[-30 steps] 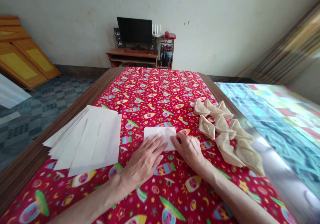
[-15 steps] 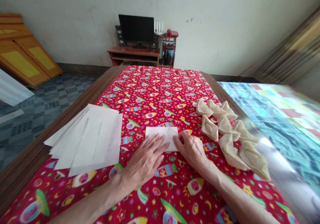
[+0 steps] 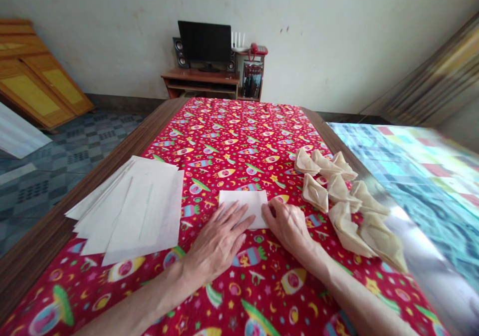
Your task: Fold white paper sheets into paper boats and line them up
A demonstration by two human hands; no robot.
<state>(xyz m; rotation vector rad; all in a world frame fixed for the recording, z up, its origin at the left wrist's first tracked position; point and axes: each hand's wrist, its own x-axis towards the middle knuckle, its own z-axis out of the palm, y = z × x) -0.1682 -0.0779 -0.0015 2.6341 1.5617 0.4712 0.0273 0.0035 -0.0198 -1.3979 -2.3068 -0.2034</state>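
A folded sheet of white paper (image 3: 245, 201) lies on the red patterned cloth in front of me. My left hand (image 3: 220, 233) rests flat on its lower left part, fingers outstretched and a little apart. At the paper's right edge is my right hand (image 3: 286, 221), its fingers curled in and thumb and forefinger closed at that edge. Left of my hands a fanned stack of white sheets (image 3: 149, 206) lies on the cloth. To the right sit several cream folded paper boat-like shapes (image 3: 339, 191), grouped together.
The red cloth (image 3: 239, 146) covers a table with brown wooden edges (image 3: 123, 168). Beyond its far end stands a desk (image 3: 202, 76) with a monitor (image 3: 205, 42), speakers and a red telephone (image 3: 258, 49). A bed-like surface with a blue checked cover (image 3: 377, 161) adjoins the right side.
Both hands keep almost the same pose on the folded paper. The view has shifted very slightly; nothing has been picked up or let go.
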